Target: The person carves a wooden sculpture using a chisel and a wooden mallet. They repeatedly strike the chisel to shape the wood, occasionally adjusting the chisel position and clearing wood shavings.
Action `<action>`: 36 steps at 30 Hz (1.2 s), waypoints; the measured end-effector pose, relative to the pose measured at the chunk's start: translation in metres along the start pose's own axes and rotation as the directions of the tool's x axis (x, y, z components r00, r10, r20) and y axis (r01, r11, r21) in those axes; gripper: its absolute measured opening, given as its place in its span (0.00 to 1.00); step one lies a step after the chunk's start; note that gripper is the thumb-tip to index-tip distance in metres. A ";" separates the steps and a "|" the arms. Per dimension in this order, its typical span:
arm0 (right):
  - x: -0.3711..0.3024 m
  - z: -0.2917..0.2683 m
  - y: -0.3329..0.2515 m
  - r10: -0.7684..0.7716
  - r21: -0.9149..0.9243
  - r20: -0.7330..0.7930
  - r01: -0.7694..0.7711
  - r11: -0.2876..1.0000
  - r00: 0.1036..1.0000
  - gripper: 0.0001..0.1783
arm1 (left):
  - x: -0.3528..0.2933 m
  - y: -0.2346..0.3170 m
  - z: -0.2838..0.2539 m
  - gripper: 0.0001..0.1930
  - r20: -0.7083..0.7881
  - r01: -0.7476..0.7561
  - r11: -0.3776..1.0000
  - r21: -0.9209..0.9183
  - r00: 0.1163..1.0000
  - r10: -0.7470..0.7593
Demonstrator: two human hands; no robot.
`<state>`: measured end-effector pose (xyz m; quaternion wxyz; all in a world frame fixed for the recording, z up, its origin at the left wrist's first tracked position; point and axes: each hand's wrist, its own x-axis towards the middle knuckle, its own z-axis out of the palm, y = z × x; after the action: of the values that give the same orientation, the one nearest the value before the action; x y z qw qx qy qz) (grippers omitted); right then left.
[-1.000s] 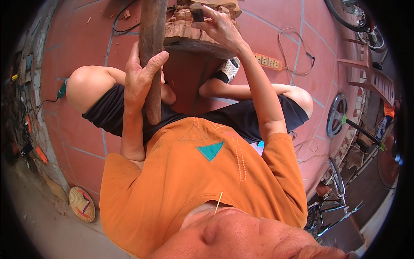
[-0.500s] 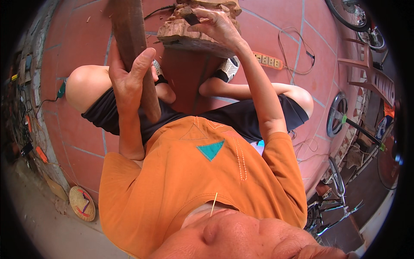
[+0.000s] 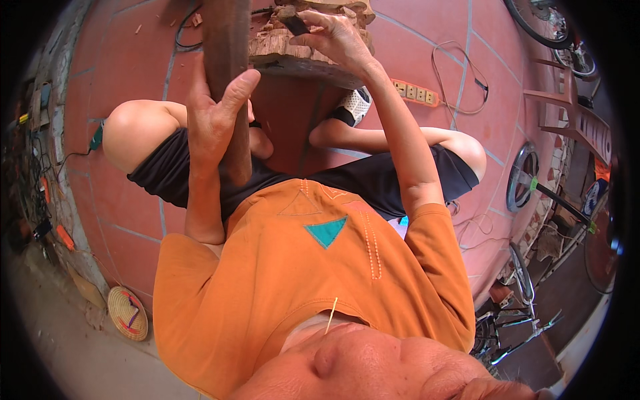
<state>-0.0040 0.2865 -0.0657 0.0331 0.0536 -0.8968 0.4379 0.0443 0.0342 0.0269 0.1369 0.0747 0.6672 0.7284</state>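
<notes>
My left hand [image 3: 217, 127] is wrapped around a long brown wooden mallet [image 3: 225, 47], thumb on its right side and fingers partly hidden behind it. The mallet's upper end runs out of the picture. To the right, my right hand [image 3: 339, 45] pinches a short dark chisel-like tool [image 3: 293, 23] between thumb and fingers; its working end cannot be made out. Behind this tool stands a rough carved block of wood [image 3: 293, 50] on the floor, just beyond my feet. The mallet overlaps the block's left edge in view; whether they touch cannot be told.
An orange power strip [image 3: 415, 93] with a looped cable lies right of the block, on red floor tiles [image 3: 373, 133]. A chair [image 3: 567, 107], a wheel-like ring [image 3: 522, 177] and bicycle parts stand at the right. A woven hat [image 3: 127, 313] rests at the lower left.
My left hand has swung the mallet to the right, toward the dark tool and across the block's left edge. My right hand and the tool have barely moved.
</notes>
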 end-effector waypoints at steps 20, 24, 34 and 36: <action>-0.051 -0.017 0.031 0.211 0.685 -0.334 0.083 0.724 0.919 0.12 | 0.006 -0.017 -0.013 0.21 0.101 0.154 0.980 0.124 0.981 -0.167; -0.075 0.006 0.023 0.403 0.827 -0.389 0.122 0.549 0.828 0.10 | 0.009 0.003 -0.018 0.23 0.193 0.032 0.976 0.215 0.978 -0.074; -0.075 0.037 0.014 0.413 0.828 -0.435 0.176 0.532 0.800 0.11 | 0.058 0.069 -0.017 0.30 0.483 -0.366 0.874 0.321 0.857 0.181; -0.075 0.041 0.015 0.407 0.821 -0.446 0.183 0.541 0.797 0.11 | 0.073 0.080 -0.009 0.31 0.520 -0.418 0.812 0.407 0.837 0.170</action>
<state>0.0679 0.2678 -0.1105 0.2508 -0.1377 -0.5217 0.8037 -0.0362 0.0418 0.1003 0.1486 0.3837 0.7615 0.5007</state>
